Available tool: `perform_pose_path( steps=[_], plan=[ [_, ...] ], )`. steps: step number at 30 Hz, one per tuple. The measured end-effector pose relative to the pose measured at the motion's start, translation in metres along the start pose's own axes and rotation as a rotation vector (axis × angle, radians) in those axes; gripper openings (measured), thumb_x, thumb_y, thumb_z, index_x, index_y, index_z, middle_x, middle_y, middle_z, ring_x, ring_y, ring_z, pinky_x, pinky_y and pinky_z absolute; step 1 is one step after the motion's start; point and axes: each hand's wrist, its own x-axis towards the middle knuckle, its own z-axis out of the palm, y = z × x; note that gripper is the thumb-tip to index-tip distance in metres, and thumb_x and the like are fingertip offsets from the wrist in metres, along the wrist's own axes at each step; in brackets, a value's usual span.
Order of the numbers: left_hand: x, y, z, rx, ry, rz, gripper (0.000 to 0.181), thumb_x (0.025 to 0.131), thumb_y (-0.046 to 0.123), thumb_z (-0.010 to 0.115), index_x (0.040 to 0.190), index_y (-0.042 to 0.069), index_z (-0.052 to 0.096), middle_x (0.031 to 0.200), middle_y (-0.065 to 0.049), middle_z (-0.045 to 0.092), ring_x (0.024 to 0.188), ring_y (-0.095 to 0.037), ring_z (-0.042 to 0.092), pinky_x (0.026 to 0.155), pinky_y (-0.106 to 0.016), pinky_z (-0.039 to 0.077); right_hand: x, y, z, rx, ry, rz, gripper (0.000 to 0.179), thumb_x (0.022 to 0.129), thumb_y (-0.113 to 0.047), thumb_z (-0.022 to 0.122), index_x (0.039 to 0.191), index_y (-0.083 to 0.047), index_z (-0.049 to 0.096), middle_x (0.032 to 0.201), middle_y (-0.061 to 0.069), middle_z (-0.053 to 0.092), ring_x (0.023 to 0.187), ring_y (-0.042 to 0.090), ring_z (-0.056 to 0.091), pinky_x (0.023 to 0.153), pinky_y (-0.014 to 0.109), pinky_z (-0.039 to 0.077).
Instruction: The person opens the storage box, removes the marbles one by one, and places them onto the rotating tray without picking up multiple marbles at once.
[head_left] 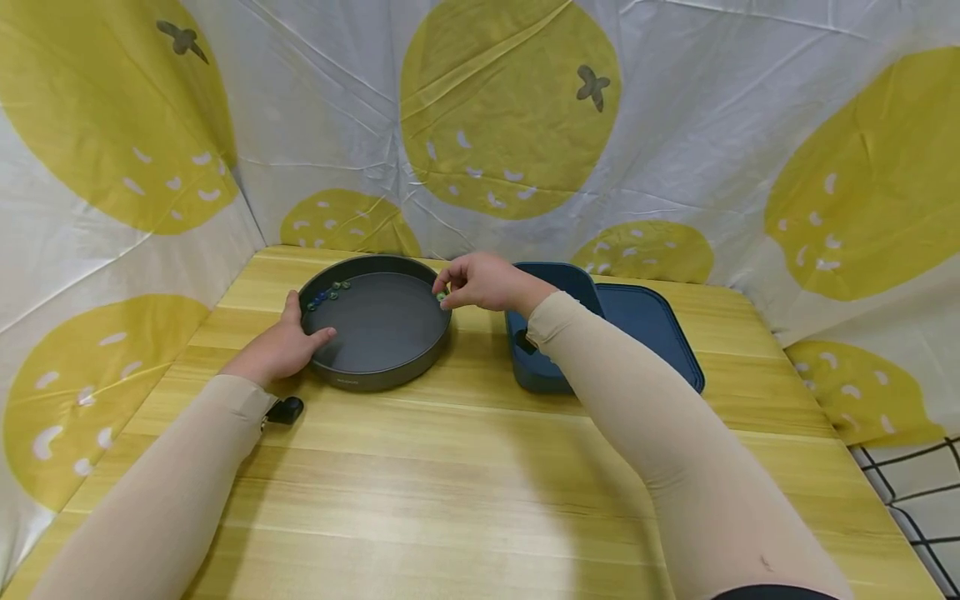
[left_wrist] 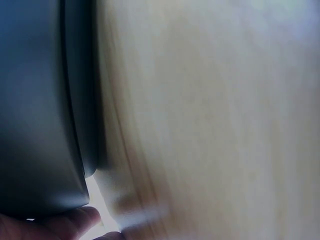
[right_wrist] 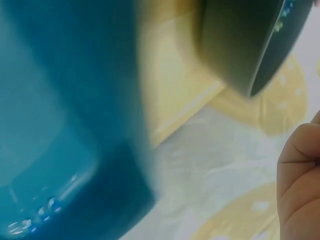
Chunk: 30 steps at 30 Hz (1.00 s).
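A round dark grey pan point(head_left: 375, 321) sits at the back left of the table. My left hand point(head_left: 277, 346) holds its left side, with the thumb over the rim and the fingers along the outer wall. Several green and blue marbles point(head_left: 333, 295) lie inside the pan against its far left wall. Between thumb and fingertips, my right hand point(head_left: 487, 282) pinches a green marble point(head_left: 442, 295) at the pan's right rim. To the right stands a blue rectangular container point(head_left: 540, 383), partly hidden by my right forearm. In the right wrist view, several clear and blue marbles point(right_wrist: 47, 210) show in its corner.
A flat dark blue lid point(head_left: 652, 329) lies behind and to the right of the container. White cloth with yellow fruit prints point(head_left: 510, 108) hangs behind the wooden table point(head_left: 420, 492). A black wire grid point(head_left: 911, 492) is at the right edge.
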Motion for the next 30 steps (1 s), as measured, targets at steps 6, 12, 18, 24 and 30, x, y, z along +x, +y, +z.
perform_pose_path(
  steps=[6,12,18,24,30],
  plan=[
    [-0.001,0.001,0.000,-0.009,-0.008,-0.004,0.110,0.108,0.060,0.044,0.157,0.003,-0.037,0.168,-0.041,0.002,0.152,-0.060,0.023,0.123,-0.069,0.026,0.015,-0.015,0.016,0.005,-0.048,-0.053,0.022,0.098,-0.019,0.077,0.119,-0.012,0.077,0.091,0.008,0.071,0.077,0.015,0.055,0.075,0.028,0.046],
    [-0.001,0.001,0.001,-0.004,-0.002,-0.003,0.110,0.108,0.060,0.044,0.157,0.002,-0.036,0.168,-0.041,0.003,0.152,-0.060,0.024,0.123,-0.068,0.026,0.023,-0.021,0.027,-0.028,-0.068,-0.078,0.031,0.096,-0.018,0.079,0.125,-0.007,0.076,0.088,-0.002,0.070,0.082,0.013,0.058,0.076,0.025,0.048],
    [0.000,0.000,0.003,-0.003,-0.003,-0.006,0.111,0.108,0.061,0.044,0.157,0.002,-0.037,0.168,-0.041,0.003,0.152,-0.060,0.024,0.124,-0.068,0.026,0.016,-0.013,0.020,-0.009,-0.069,-0.076,0.038,0.098,-0.020,0.078,0.134,-0.011,0.072,0.086,0.003,0.068,0.074,0.015,0.054,0.072,0.028,0.046],
    [0.001,0.000,0.002,-0.001,-0.003,0.000,0.111,0.107,0.062,0.044,0.157,0.003,-0.037,0.168,-0.041,0.003,0.152,-0.060,0.025,0.123,-0.068,0.026,-0.014,0.026,-0.013,0.034,0.085,0.048,0.039,0.100,-0.025,0.075,0.138,-0.017,0.070,0.093,0.006,0.069,0.079,0.021,0.056,0.074,0.035,0.046],
    [0.001,0.000,0.000,-0.006,-0.001,-0.001,0.111,0.107,0.061,0.043,0.157,0.002,-0.037,0.167,-0.041,0.001,0.152,-0.061,0.022,0.124,-0.069,0.025,-0.035,0.077,-0.037,-0.029,0.155,0.185,0.037,0.100,-0.022,0.075,0.136,-0.014,0.071,0.101,0.013,0.072,0.095,0.030,0.063,0.084,0.041,0.050]
  ],
)
